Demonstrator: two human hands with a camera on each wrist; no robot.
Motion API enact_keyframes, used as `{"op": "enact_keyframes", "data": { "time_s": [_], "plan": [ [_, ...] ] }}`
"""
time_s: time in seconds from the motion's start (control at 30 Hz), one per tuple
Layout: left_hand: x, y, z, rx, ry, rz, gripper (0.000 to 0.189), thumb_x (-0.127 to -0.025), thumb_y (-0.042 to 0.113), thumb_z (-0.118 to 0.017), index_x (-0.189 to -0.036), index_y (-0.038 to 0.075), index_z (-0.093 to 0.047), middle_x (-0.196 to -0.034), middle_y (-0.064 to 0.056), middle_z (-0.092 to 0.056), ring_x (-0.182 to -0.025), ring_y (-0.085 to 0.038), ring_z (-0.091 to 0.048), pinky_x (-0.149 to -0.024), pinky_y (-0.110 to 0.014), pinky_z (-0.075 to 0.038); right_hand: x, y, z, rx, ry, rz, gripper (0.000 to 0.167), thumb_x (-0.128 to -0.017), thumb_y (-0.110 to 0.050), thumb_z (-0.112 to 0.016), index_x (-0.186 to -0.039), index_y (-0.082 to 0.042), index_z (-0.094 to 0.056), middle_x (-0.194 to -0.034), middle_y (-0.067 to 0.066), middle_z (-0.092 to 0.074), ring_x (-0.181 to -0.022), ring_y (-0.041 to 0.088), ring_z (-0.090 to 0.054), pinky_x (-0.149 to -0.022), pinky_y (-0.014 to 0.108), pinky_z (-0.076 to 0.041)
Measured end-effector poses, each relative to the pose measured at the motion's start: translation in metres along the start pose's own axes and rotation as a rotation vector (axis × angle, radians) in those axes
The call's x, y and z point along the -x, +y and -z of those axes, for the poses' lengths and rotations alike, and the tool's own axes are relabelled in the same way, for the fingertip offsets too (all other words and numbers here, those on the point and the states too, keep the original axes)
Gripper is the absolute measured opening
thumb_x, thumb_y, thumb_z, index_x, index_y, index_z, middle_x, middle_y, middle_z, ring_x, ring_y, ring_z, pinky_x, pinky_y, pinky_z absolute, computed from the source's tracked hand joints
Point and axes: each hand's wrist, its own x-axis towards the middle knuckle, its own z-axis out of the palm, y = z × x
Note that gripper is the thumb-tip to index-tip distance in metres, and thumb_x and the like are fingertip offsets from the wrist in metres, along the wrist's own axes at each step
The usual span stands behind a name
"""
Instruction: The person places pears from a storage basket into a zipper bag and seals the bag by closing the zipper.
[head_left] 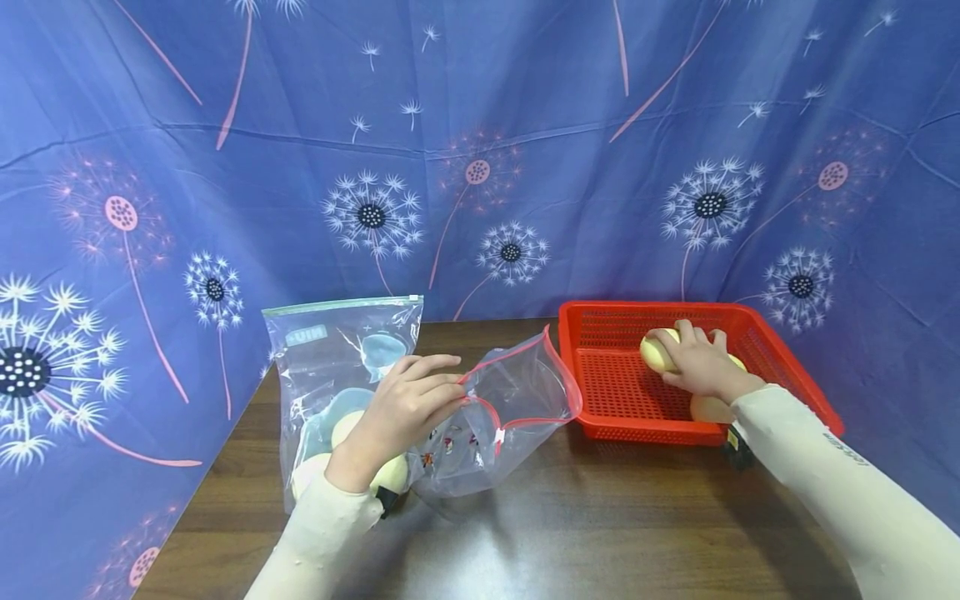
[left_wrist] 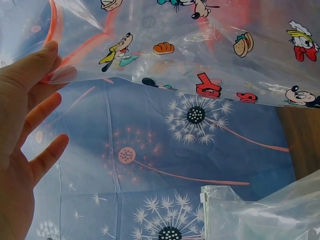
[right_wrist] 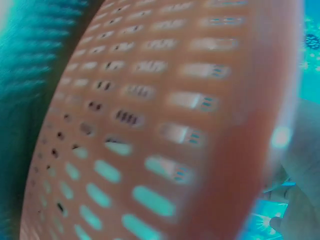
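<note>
My left hand (head_left: 405, 408) pinches the red-edged mouth of a clear zip bag (head_left: 480, 467), thumb and fingertips on its rim. The bag's mouth gapes toward the right, and cartoon prints (left_wrist: 243, 45) show on its side in the left wrist view. Over in the red basket (head_left: 607, 383), my right hand (head_left: 701, 367) grips a pale yellow ball (head_left: 656, 352) with fingers curled over it. More round yellowish things (head_left: 708, 409) lie beneath that hand, partly hidden by it. The right wrist view is mostly filled by the basket's slotted wall (right_wrist: 220, 175).
Left of the open bag stands another clear zip bag (head_left: 315, 358) with a green top strip, pale yellow balls (head_left: 311, 475) in its lower part. Both bags and the basket are on a brown wooden table (head_left: 600, 517). A blue dandelion-patterned cloth (head_left: 480, 100) hangs behind.
</note>
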Motion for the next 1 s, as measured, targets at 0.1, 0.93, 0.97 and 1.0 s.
{"op": "enact_keyframes", "data": {
  "time_s": [0.1,0.93,0.97,1.0],
  "plan": [
    [0.000,-0.001,0.000,0.001,0.001,0.002,0.017,-0.077,0.007,-0.083,-0.089,0.006,-0.072,-0.093,-0.003,-0.075,-0.108,-0.027,-0.066,-0.081,-0.043,-0.050,-0.001,-0.003,0.006,-0.004,0.006,-0.007,0.064,-0.080,-0.016,-0.079,-0.132,-0.011,-0.042,-0.114,0.032,-0.038,-0.097,0.048,-0.050,-0.082,0.068,-0.027],
    [-0.001,-0.001,-0.007,0.000,0.019,-0.008,0.010,-0.084,0.012,-0.079,-0.088,0.006,-0.072,-0.092,-0.003,-0.075,-0.105,-0.026,-0.067,-0.081,-0.042,-0.050,0.000,-0.088,0.076,-0.053,0.391,0.293,0.072,-0.070,-0.008,-0.082,-0.131,-0.015,-0.044,-0.122,0.029,-0.040,-0.103,0.047,-0.046,-0.082,0.064,-0.028],
    [-0.001,-0.001,-0.007,0.000,0.022,-0.009,0.009,-0.086,0.013,-0.078,-0.088,0.006,-0.072,-0.092,-0.003,-0.075,-0.105,-0.026,-0.067,-0.081,-0.042,-0.050,0.001,-0.093,0.078,-0.057,0.400,0.310,0.072,-0.070,-0.007,-0.081,-0.131,-0.016,-0.045,-0.122,0.029,-0.041,-0.106,0.046,-0.046,-0.082,0.064,-0.028],
    [-0.001,-0.001,-0.008,-0.001,0.023,-0.009,0.009,-0.087,0.014,-0.077,-0.088,0.006,-0.072,-0.092,-0.003,-0.075,-0.105,-0.026,-0.067,-0.081,-0.042,-0.050,0.001,-0.097,0.080,-0.061,0.410,0.330,0.072,-0.069,-0.007,-0.081,-0.131,-0.015,-0.045,-0.122,0.029,-0.041,-0.108,0.045,-0.045,-0.082,0.065,-0.028]
  ]
}}
